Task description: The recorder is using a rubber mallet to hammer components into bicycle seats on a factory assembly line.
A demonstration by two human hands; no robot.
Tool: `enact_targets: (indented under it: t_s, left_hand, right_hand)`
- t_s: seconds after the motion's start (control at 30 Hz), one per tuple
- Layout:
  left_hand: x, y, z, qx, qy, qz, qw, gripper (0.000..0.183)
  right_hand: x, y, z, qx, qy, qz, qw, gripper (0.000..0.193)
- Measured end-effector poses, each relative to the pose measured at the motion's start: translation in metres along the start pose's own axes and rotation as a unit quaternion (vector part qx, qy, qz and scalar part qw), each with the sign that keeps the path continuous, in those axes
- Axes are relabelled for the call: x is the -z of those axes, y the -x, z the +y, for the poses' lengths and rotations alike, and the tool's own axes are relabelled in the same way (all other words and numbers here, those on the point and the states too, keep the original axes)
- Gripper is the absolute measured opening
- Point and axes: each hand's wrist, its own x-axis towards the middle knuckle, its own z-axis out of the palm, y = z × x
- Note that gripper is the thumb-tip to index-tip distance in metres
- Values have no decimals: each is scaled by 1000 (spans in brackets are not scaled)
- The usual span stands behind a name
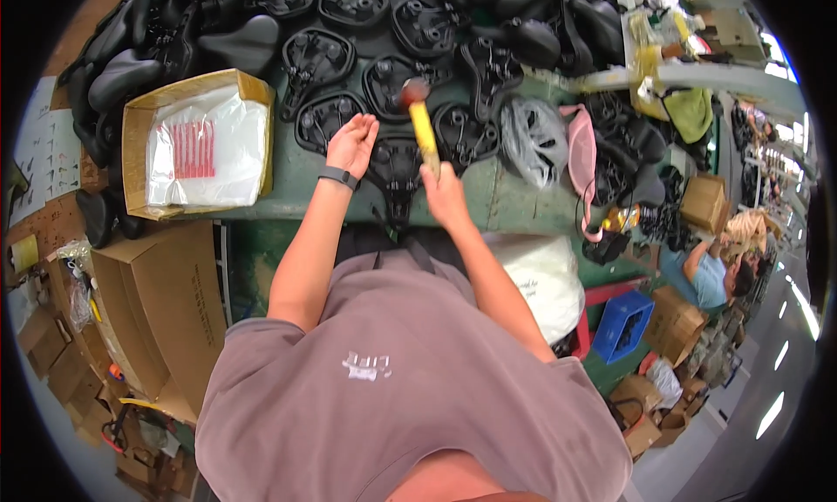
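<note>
My right hand (445, 193) is closed around the handle of a mallet (424, 134), which has a yellow shaft and a reddish-brown head. The mallet is raised, its head blurred over the upturned saddles. My left hand (351, 145), a dark band at its wrist, has its fingers stretched out and holds nothing I can see. Between my hands, at the near edge of the green table (288, 184), a black bicycle saddle (394, 169) lies underside up, nose toward me. More upturned saddles (324, 118) spread out beyond it.
On the left stands an open cardboard box (131, 158) lined with plastic, with a red-striped white bag inside. A grey plastic bag (532, 140) and a pink strap-like item (581, 158) lie to the right. A blue crate (622, 326) and people (697, 271) are farther right.
</note>
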Motion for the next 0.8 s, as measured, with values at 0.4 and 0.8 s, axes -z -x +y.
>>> enact_targets:
  t_s: [0.4, 0.8]
  left_hand:
    - [-103, -12, -125, 92, -257, 33, 962, 37]
    - [-120, -48, -161, -84, -506, -137, 847, 30]
  right_hand:
    - [95, 83, 42, -133, -302, 99, 939, 32]
    - [105, 98, 86, -171, -318, 127, 924, 35]
